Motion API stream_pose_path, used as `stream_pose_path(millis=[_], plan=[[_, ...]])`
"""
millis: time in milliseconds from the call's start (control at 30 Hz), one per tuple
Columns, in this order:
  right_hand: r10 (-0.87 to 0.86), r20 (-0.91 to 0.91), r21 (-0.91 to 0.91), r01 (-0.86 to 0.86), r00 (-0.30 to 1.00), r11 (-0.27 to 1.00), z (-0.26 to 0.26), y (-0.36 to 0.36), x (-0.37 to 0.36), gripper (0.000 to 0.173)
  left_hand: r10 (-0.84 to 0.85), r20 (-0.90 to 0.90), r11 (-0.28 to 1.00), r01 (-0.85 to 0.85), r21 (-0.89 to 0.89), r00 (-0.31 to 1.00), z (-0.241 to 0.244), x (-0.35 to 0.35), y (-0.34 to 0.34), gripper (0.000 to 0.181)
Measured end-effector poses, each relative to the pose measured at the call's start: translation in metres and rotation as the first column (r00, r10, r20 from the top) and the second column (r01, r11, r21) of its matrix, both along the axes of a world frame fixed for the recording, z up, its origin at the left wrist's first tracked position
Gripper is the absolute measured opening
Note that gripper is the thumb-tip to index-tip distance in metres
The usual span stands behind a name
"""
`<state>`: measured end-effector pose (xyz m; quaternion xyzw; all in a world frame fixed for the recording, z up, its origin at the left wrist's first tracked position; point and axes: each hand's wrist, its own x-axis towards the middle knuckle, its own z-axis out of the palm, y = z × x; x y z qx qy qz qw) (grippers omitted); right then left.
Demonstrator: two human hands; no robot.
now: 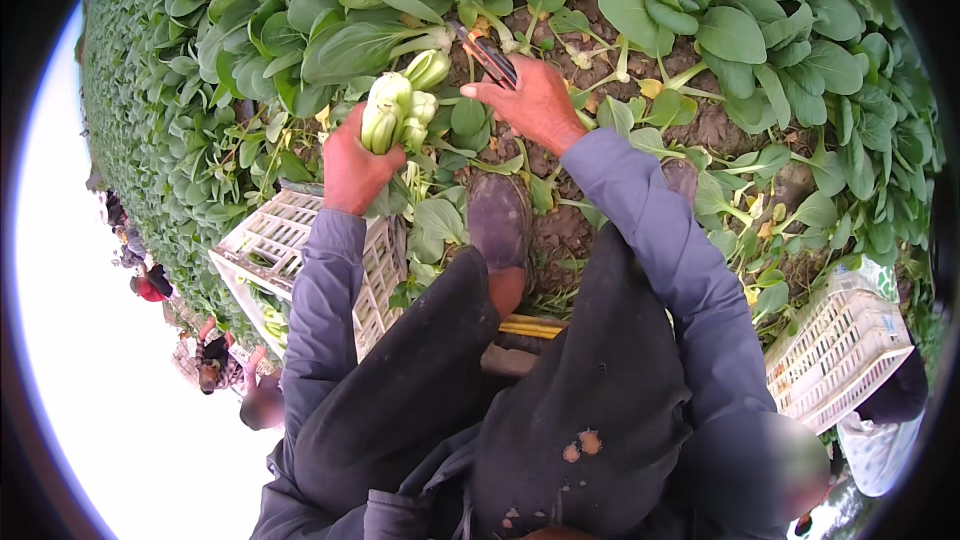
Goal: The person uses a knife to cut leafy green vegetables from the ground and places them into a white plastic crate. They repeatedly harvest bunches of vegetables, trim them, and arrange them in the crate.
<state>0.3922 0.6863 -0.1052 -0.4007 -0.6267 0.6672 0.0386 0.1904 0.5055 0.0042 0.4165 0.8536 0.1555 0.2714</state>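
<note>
My left hand (358, 163) grips a bunch of several bok choy (394, 114), their pale cut bases turned up and their leaves partly hidden under the hand. In my right hand (529, 99) is a knife or cutter with a dark and orange handle (491, 60), pointing up and left. Its tip is close to the pale base of another bok choy (435, 40), whose leaves spread to the left. The blade itself is hard to make out.
A white plastic crate (274, 236) with greens inside stands left of my legs; more white crates (836, 352) are at right. My shoe (499, 221) rests on soil among loose leaves. Dense bok choy rows (187, 75) surround the spot. Other people are at the left and lower right edges.
</note>
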Motion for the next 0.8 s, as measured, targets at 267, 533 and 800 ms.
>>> stream_pose_path(millis=[267,533,800], plan=[[-0.154,-0.58,-0.376,-0.095,0.8,0.922,0.135,0.029,0.029,0.083,0.144,0.899,0.911,-0.411,0.044,0.413,0.073,0.032,-0.009,0.088],[-0.021,-0.591,-0.311,-0.203,0.807,0.928,0.237,0.035,0.011,0.064,0.029,0.979,0.898,-0.436,0.064,0.204,0.116,0.046,-0.023,0.092],[0.215,-0.41,0.141,-0.172,0.886,0.975,0.322,0.041,-0.03,0.046,-0.014,0.911,0.649,-0.689,0.322,0.413,0.174,0.033,-0.067,0.073]])
